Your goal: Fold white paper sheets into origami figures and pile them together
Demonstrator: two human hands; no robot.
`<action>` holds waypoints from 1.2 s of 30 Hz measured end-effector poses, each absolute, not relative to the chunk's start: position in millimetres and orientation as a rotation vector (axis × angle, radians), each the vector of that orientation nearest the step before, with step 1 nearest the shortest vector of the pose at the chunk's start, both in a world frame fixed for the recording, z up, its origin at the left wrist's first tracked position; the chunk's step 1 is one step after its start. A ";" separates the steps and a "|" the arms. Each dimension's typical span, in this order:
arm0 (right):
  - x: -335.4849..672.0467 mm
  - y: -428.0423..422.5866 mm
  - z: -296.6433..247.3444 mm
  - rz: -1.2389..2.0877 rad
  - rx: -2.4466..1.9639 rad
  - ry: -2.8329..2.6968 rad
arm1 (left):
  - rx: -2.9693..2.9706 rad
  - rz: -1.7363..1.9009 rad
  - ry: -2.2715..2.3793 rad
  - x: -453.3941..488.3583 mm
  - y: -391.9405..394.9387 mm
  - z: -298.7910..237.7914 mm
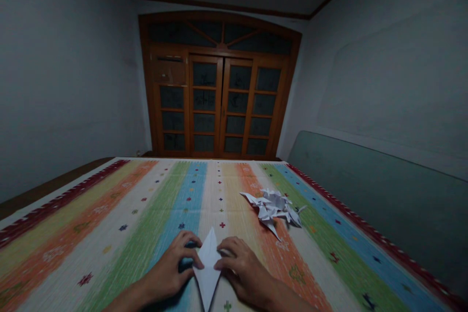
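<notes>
A white sheet of paper folded into a long kite shape (208, 263) lies flat on the striped cloth near me. My left hand (171, 268) presses its left side, fingers curled with the fingertips on the paper's edge. My right hand (243, 270) does the same on the right side, pinching the fold at the middle. Both hands hold the paper down against the cloth.
A pile of several finished white folded-paper figures (274, 207) sits farther away, right of centre. The multicoloured striped cloth (127, 219) covers the surface. A dark green padded panel (365, 190) runs along the right wall. Wooden glazed doors (219, 107) stand at the far end.
</notes>
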State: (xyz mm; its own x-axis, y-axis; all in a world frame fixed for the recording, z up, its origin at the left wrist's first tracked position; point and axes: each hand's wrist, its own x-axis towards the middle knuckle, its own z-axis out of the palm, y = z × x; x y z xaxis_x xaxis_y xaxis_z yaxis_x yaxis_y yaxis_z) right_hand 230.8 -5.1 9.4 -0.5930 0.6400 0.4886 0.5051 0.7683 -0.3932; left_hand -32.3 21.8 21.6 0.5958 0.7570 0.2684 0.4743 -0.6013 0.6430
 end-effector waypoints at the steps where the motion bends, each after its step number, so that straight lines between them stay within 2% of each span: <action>1: 230.6 -5.5 9.8 0.282 -0.838 -2.336 | 2.325 0.717 0.952 -34.0 22.2 22.5; 8: 228.4 -10.4 15.3 0.339 -0.912 -2.310 | 2.254 0.748 1.219 -21.7 15.1 24.5; 16: 223.4 -7.0 8.4 0.448 -1.331 -2.074 | 2.227 0.745 1.645 -12.1 6.7 17.2; 24: 217.6 -3.0 -1.0 0.672 -1.231 -1.979 | 2.061 0.882 1.428 -10.6 9.4 0.2; 30: 215.3 0.6 -6.3 0.882 -1.100 -1.824 | 1.907 0.937 1.310 -1.9 2.2 17.8; 36: 216.3 3.3 4.9 0.748 -1.040 -1.736 | 1.933 1.074 1.279 4.1 1.5 40.6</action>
